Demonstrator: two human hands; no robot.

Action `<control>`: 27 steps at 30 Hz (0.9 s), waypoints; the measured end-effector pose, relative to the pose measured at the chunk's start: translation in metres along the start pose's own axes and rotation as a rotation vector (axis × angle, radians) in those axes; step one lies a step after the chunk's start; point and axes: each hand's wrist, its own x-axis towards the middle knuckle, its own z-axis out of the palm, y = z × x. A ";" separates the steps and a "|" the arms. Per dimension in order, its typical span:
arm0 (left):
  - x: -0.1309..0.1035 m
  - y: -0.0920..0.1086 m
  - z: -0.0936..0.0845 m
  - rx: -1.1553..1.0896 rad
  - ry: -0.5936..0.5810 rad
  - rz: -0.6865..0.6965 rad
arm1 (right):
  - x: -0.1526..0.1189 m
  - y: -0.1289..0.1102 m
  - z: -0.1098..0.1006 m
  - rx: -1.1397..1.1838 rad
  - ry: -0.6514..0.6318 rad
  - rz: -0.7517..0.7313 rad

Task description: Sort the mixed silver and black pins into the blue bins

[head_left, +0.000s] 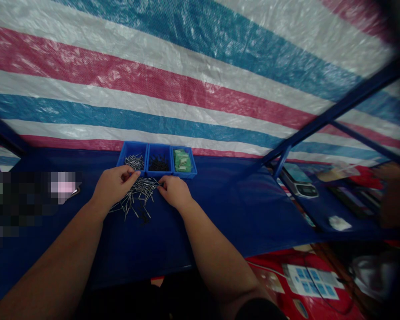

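A loose pile of thin silver metal pins (142, 189) lies on the blue tabletop between my hands. My left hand (111, 186) is at the pile's left, just in front of the bins, thumb and forefinger pinched; what is between them is too small to make out. On the pile's right edge my right hand (176, 191) is closed, its fingertips on the end of a thin metal pin. Behind sit three joined blue bins: the left bin (120, 155) holds silver pins, the middle bin (159, 173) small black pieces, the right bin (192, 165) green packets. A few black pieces (144, 216) lie before the pile.
A striped tarp (173, 93) hangs behind the table. Blue metal frame bars (300, 133) slant on the right. Beyond them are a digital scale (300, 180), a white scrap (339, 223) and another person's blurred arm (395, 191). Printed sheets (313, 282) lie on red below.
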 end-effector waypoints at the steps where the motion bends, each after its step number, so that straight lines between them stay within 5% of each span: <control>1: 0.000 0.001 0.001 -0.009 -0.033 0.022 | 0.000 -0.001 0.001 -0.016 -0.002 0.005; 10: -0.001 0.006 0.005 -0.116 -0.278 0.167 | 0.000 0.000 0.006 -0.079 -0.033 0.004; 27: -0.001 0.007 0.014 -0.059 -0.342 0.256 | -0.005 0.003 -0.006 0.273 0.070 -0.178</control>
